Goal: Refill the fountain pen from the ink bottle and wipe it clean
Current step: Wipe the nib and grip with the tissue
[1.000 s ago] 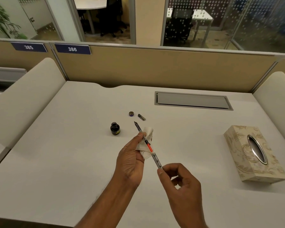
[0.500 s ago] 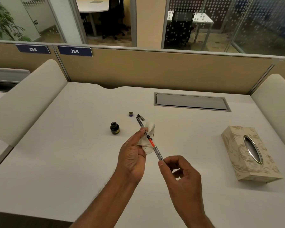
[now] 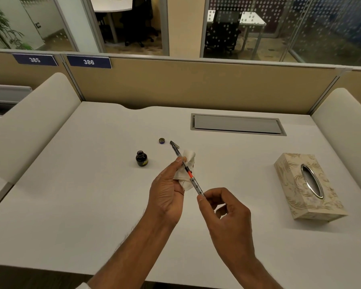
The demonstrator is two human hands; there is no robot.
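A slim fountain pen (image 3: 191,177) with an orange band slants above the white desk, nib pointing away. My right hand (image 3: 223,213) pinches its rear end between thumb and fingertips. My left hand (image 3: 167,190) holds a crumpled white tissue (image 3: 188,161) wrapped against the pen's front half, thumb pressing on the barrel. The small dark ink bottle (image 3: 141,158) stands uncapped to the left of the hands. Its cap (image 3: 162,140) lies behind it, and a small dark pen part (image 3: 174,144) lies beside the cap, partly behind the nib.
A patterned tissue box (image 3: 306,186) with an oval metal slot sits at the right. A grey cable flap (image 3: 238,124) is set into the desk (image 3: 71,195) at the back. Padded dividers flank both sides, and a tan partition closes the rear.
The pen has slid forward through the tissue, its nib now over the small dark part. Both hands stay in much the same place; the camera has tilted slightly.
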